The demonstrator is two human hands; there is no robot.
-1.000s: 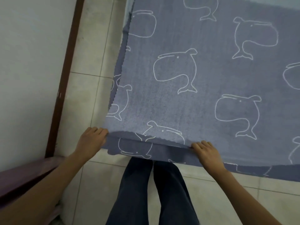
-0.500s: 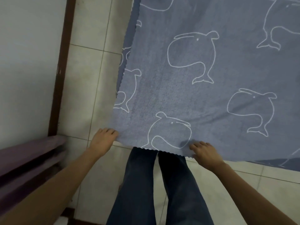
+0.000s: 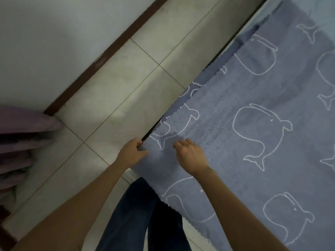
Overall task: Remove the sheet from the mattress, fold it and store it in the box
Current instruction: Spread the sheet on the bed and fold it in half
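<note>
So the whale-print sheet (image 3: 253, 142) is spreading out right and far from both hands, with its scalloped edge running diagonally off toward the far right. The left hand (image 3: 133, 153) is pinching the near-left corner, so it's nearer that edge. The right hand (image 3: 190, 156) is sitting just beside it on the cloth, fingers curled, and I can't tell if it's gripping anything.
</note>
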